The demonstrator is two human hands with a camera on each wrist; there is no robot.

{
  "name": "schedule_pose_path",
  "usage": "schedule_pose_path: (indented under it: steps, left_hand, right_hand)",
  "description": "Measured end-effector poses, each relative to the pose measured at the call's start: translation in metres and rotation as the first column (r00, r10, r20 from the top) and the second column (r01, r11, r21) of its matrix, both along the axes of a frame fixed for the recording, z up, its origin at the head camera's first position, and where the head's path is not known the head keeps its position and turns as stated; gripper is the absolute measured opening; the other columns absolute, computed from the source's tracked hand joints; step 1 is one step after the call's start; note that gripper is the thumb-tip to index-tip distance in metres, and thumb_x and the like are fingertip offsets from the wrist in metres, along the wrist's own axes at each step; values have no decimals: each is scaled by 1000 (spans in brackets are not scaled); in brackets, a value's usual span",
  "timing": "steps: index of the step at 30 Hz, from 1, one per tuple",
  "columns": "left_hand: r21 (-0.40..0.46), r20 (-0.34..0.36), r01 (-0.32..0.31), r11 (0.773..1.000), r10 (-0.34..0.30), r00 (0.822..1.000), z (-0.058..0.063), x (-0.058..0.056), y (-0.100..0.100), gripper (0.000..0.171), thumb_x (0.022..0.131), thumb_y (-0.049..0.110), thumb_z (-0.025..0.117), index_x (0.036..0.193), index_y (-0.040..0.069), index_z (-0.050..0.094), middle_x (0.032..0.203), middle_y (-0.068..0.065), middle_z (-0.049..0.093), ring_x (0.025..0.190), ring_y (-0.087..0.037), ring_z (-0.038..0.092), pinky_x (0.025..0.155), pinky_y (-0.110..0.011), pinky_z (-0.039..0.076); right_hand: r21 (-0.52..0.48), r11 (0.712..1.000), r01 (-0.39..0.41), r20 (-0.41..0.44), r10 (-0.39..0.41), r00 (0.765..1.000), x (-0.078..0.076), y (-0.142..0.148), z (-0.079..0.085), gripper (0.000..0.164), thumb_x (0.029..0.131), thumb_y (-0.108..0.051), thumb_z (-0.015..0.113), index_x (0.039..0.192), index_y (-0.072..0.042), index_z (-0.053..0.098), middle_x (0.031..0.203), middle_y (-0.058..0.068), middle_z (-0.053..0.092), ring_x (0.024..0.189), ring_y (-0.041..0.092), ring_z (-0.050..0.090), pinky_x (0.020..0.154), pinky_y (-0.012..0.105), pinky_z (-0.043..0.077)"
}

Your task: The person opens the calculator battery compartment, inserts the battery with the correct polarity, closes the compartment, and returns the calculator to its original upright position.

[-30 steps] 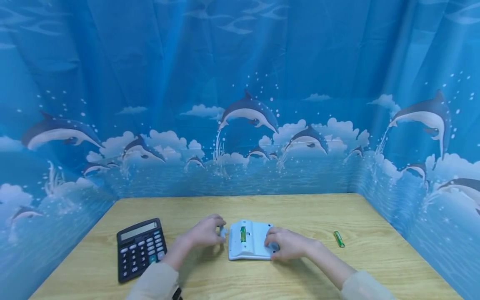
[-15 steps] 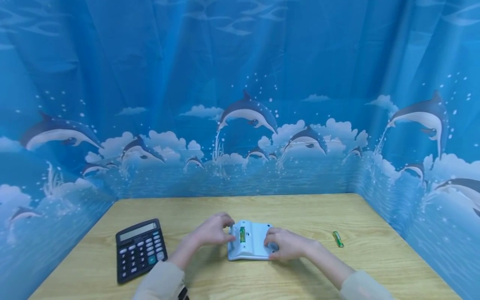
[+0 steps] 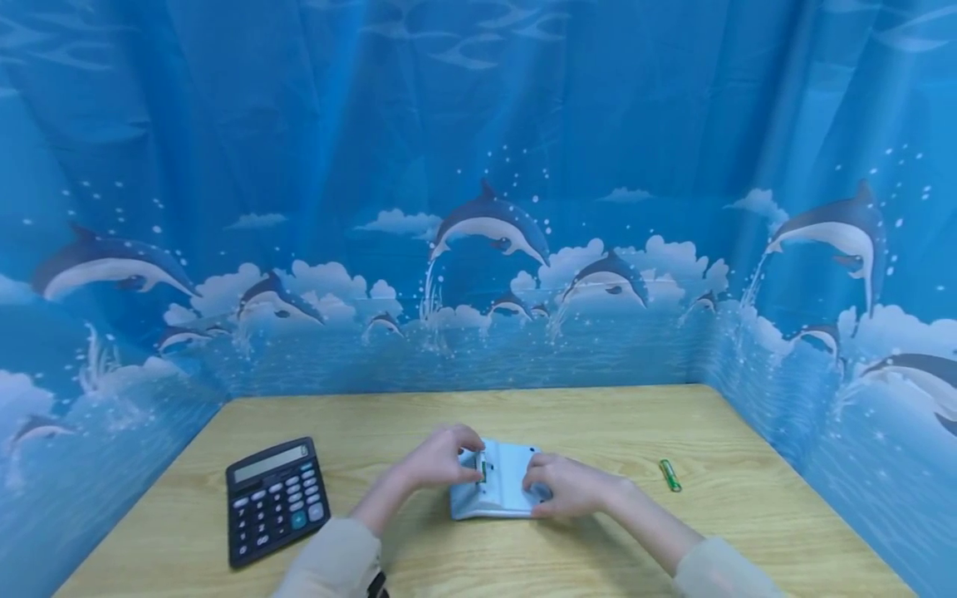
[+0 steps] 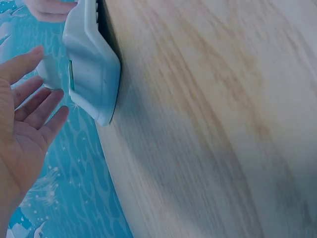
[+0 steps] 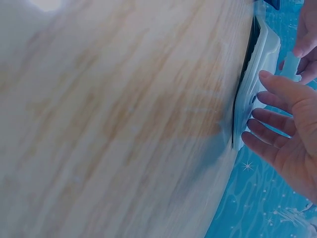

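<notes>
A light-blue calculator (image 3: 512,477) lies back side up on the table, with a green battery (image 3: 483,472) partly visible in its compartment. My left hand (image 3: 439,458) is over its left end and pinches a small pale-blue battery cover (image 4: 49,73) between thumb and fingers. The cover stands upright close by the compartment and also shows in the right wrist view. At the calculator's right end, my right hand (image 3: 571,485) rests with thumb and fingers spread; in the right wrist view, the fingertips (image 5: 246,138) lie along its edge.
A black calculator (image 3: 277,498) lies keys up on the left of the wooden table (image 3: 598,423). One loose green battery (image 3: 669,475) lies to the right, beyond my right forearm. A blue dolphin-print curtain (image 3: 478,166) surrounds the table's back and sides.
My left hand has moved right with the battery cover, from beside the light-blue calculator to over its battery compartment. My right hand has stayed at the calculator's right end.
</notes>
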State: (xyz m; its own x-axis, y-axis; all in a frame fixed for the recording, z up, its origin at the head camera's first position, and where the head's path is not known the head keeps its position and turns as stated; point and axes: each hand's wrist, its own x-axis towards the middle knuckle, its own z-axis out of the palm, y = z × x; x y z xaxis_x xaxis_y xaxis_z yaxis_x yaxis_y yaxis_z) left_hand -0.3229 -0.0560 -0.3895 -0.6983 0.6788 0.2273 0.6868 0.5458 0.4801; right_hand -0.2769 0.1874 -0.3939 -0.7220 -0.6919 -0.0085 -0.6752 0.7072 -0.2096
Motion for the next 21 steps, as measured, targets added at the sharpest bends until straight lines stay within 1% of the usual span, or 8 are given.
schedule_pose_path:
  steps: [2,5,10,14,21]
  left_hand:
    - [-21,-8,9,1000,-9,1000,-1,1,2,39,73,19,76,105,-1,65,103,-10,64,97,-24,60,83,-33,48]
    - [-59,-11,2,998,-3,1000,-1,1,3,39,74,19,76,106,0,65,105,-10,63,102,-25,58,88,-36,46]
    - [-130,-3,-33,991,33,999,-1,1,5,38,76,21,74,108,2,66,109,-10,61,105,-25,55,89,-37,45]
    - [-155,-3,-46,987,46,999,0,1,6,38,76,21,74,108,3,66,110,-10,61,106,-25,55,89,-36,46]
    - [-180,-15,-46,983,44,999,1,1,8,40,75,21,75,109,3,66,112,-11,60,107,-26,55,90,-36,45]
  right_hand:
    - [5,1000,4,5,-4,1000,0,0,0,33,81,-31,70,108,-12,66,108,-2,55,100,12,53,89,30,45]
    - [11,1000,0,-3,0,1000,0,-1,0,32,81,-30,71,107,-12,66,107,-2,55,100,12,53,88,30,45]
    - [27,1000,8,-6,-8,1000,-1,-1,-1,33,80,-29,71,107,-13,66,107,-2,55,100,12,53,89,30,45]
    - [23,1000,6,-1,-6,1000,-1,-1,-1,33,80,-29,72,108,-12,66,107,-2,55,100,13,53,88,30,45]
    - [19,1000,-1,-11,1,1000,-2,-1,-1,33,79,-29,72,107,-12,66,107,-2,55,98,11,53,88,29,45]
